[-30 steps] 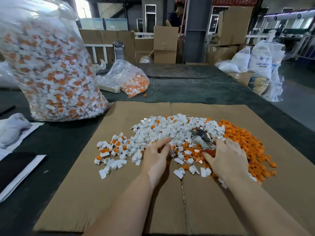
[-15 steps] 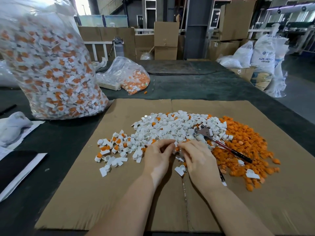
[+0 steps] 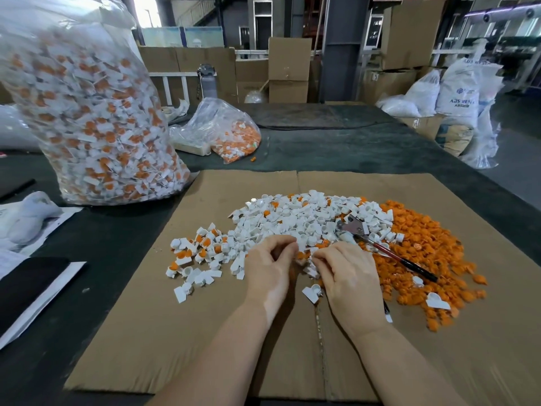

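The fingers (image 3: pixel 285 244) of my left hand (image 3: pixel 270 268) are curled in, thumb and forefinger closed together on a small white plastic clip (image 3: pixel 301 246) at their tips. My right hand (image 3: pixel 349 278) sits just beside it, knuckles up, its fingertips (image 3: pixel 319 259) bent down into the same spot. They touch white pieces there, but I cannot tell from this view whether they grip one. The two sets of fingertips are near each other, with the pinched clip between them at the near edge of the pile.

That pile of white plastic clips (image 3: pixel 292 221), some with orange inserts, spreads away from my fingers and off to the left. One loose white clip (image 3: pixel 311 292) lies just under my right palm. To the right, a metal hand tool with a red and black handle (image 3: pixel 386 252) lies with its head on the white pile and its handle across a heap of small orange plastic caps (image 3: pixel 430 259).

Everything rests on a flat sheet of brown cardboard (image 3: pixel 190 332) on a dark green table (image 3: pixel 117 238). Well back on the left stands a large clear plastic bag full of white and orange pieces (image 3: pixel 93 121), and a smaller clear bag (image 3: pixel 231 133) lies behind the cardboard.
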Demonstrator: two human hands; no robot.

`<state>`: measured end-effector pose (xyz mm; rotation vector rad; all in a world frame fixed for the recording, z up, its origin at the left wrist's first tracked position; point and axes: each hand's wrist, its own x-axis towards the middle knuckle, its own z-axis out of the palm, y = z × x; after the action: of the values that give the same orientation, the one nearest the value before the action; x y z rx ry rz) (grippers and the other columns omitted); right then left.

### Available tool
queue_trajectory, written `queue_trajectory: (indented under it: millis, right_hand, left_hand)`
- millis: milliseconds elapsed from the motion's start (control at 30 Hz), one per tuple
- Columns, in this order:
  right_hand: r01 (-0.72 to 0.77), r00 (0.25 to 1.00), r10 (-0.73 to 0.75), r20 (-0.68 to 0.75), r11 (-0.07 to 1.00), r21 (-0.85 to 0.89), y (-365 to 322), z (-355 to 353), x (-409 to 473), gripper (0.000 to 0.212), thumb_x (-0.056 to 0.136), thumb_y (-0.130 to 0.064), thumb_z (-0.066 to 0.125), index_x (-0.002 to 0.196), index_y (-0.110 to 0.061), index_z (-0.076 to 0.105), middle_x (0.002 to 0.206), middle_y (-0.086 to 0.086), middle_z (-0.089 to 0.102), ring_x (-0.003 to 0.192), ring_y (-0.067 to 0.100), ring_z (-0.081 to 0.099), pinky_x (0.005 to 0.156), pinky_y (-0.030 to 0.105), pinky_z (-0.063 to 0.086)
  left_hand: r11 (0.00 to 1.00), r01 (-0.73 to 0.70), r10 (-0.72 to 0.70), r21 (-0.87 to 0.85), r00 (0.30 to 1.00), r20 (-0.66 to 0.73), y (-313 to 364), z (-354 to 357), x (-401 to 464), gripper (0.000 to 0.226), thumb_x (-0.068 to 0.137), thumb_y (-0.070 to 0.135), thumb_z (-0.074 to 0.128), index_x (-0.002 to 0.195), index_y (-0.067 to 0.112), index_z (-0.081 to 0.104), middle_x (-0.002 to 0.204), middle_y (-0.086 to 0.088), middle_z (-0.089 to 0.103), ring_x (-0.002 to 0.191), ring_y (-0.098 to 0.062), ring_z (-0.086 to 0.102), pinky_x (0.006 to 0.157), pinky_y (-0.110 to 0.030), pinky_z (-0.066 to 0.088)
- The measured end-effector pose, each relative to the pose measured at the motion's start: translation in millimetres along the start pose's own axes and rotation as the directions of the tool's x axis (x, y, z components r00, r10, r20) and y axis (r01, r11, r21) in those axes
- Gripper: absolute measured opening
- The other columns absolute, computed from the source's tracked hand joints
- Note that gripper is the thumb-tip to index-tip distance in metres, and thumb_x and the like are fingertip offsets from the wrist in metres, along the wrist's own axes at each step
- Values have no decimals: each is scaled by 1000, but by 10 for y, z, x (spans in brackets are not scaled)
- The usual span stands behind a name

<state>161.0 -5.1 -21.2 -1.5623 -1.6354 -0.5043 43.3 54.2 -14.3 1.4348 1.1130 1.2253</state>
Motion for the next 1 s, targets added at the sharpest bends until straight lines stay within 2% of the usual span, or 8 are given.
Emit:
queue_trajectory:
  millis: [233,400,467,567,667,800,900,1000]
  right_hand:
    - [-46,998,46,-31,999,-7,-3,12,-16,12,72,-3,77,73,-10,67,73,2,63,70,26,60,64,38,45]
    - [-49,999,48,-21,999,-20,13,34,-30,11,74,-1,76,74,-8,67,72,3,62,69,27,60,62,40,46]
    - [-45,999,45,0,999,-27,15,42,-36,11,74,0,75,74,-8,67,73,4,62,69,28,60,62,40,47]
    - [-65,997,67,28,997,-52,15,39,-45,14,72,3,75,74,-8,67,73,5,62,69,29,60,62,40,47]
    - [-91,995,94,34,994,-67,10,38,-40,16,71,6,75,76,-8,69,74,6,64,70,29,61,63,40,46]
    - [-126,992,128,17,988,-83,5,33,-35,16,70,5,75,76,-8,69,75,5,65,71,28,62,65,38,45]
    - [-140,990,141,12,986,-91,7,25,-38,16,70,5,75,76,-8,68,76,5,65,72,28,62,65,38,44]
    - [-136,990,137,6,986,-91,7,26,-38,16,71,4,75,76,-9,67,75,4,64,71,27,62,65,38,43]
  left_hand:
    - [953,14,87,303,944,-318,153,-623,378,17,94,10,54,102,18,67,96,3,66,66,-2,60,58,-12,46]
    - [806,120,77,580,949,-304,9,-959,483,25,97,10,48,110,13,68,96,1,48,88,-31,63,79,-47,54]
    - [772,136,62,621,956,-287,-35,-986,473,25,96,11,48,111,15,68,95,2,47,92,-32,60,79,-49,53]
    - [636,40,239,770,939,-246,-52,-907,421,22,93,11,56,106,20,71,106,2,57,109,-23,44,90,-34,37]
    - [681,-167,333,713,938,-98,43,-715,326,17,88,9,63,98,17,73,95,8,53,96,-11,42,78,-14,23]
    - [739,-436,257,514,887,383,141,-406,146,11,83,27,70,92,21,74,80,22,51,77,5,45,69,-1,30]
    - [681,-540,171,494,774,610,129,-229,70,31,72,46,75,95,25,72,79,19,48,77,4,40,69,-5,27]
    - [632,-579,121,515,730,673,91,-148,46,35,71,45,76,99,26,70,85,12,49,85,-4,40,70,-17,29]
